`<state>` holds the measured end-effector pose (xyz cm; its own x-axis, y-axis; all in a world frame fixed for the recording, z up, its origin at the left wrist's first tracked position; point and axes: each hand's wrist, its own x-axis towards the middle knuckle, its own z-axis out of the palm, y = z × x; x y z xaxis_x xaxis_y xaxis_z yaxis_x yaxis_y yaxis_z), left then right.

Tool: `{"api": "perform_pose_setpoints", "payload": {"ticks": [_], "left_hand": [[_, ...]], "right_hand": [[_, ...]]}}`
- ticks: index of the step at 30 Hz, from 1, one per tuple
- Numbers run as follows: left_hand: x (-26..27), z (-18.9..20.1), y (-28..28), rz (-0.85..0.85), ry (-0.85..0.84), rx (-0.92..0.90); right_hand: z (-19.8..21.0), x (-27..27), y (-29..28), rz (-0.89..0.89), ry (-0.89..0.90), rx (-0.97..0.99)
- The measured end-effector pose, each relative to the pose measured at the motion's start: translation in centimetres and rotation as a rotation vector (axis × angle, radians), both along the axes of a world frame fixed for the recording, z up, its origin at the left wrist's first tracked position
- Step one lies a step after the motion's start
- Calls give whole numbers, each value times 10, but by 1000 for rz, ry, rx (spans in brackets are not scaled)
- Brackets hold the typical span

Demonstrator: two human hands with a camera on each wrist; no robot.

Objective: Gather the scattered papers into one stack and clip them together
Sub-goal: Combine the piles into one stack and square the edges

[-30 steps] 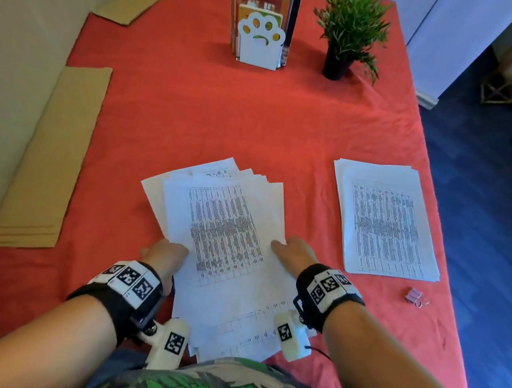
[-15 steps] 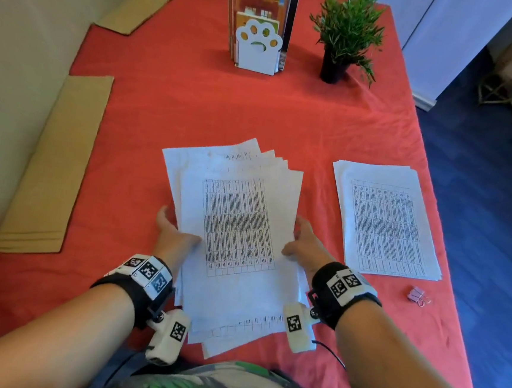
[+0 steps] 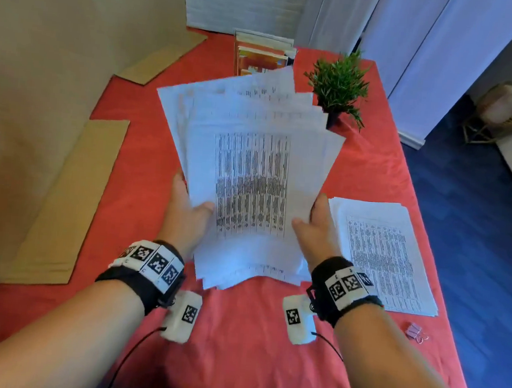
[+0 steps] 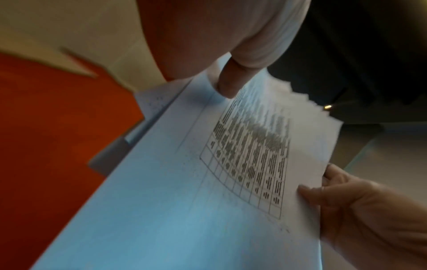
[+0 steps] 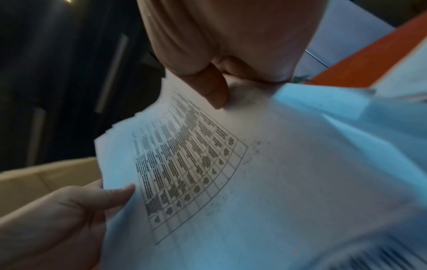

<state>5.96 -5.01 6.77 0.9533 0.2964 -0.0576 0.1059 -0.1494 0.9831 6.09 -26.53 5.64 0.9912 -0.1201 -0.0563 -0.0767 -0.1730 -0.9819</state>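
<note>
The papers (image 3: 250,174), flat on the cloth (image 3: 236,331) a second ago, are now raised off it and tilted up between the hands. The left hand (image 3: 184,215) and right hand (image 3: 316,230), earlier pressing on top, now grip the side edges, thumbs on the front sheet.

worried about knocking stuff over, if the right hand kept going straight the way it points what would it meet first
Probably the plant: the right hand, gripping the papers, points up the table toward it. Depth is unclear, so the hand might pass beside it.
</note>
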Motion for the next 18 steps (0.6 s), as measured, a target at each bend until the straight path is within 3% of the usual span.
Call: {"api": "perform_pose_setpoints", "payload": {"ticks": [2,5,10,15,18], "left_hand": [[5,16,-2,-3,-131,18],[3,23,-5,-15,-248,-13],[-19,3,-8,-70,-228,-111],[-21,3,-11,-115,-260,-166],[-17,16,-11,-42,-361,-174]], "right_hand": [[17,5,3,-30,-119,83],[22,2,8,-84,-141,160],[1,-20,0,-129,-64,286],[13,-23,-1,-101,-132,427],[25,-20,-4,-95,-175,436]]}}
